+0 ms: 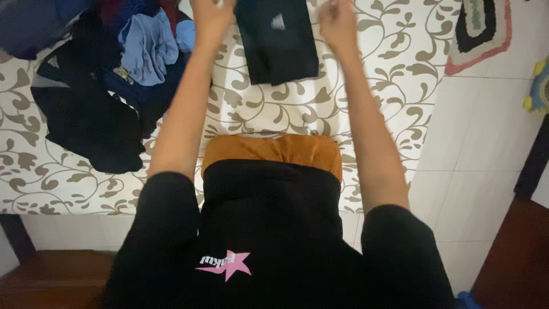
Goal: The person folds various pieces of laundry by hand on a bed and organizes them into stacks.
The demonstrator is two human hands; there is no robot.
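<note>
A folded black garment (277,43) with a small pale mark lies on the leaf-patterned bedsheet (366,86) at the top middle. Both my arms stretch out over the bed. My left hand (213,16) is at the garment's upper left corner, close to or touching its edge, and its fingers run off the top of the frame. My right hand (337,22) sits just right of the garment with a strip of sheet between them. Its fingers look curled and are partly cut off by the frame.
A heap of dark clothes (91,114) with a light blue piece (150,48) covers the bed's left side. An orange cloth (271,150) lies at the near bed edge by my black shirt. White tiled floor (480,143), a striped rug (480,26) and dark wooden furniture (514,257) are to the right.
</note>
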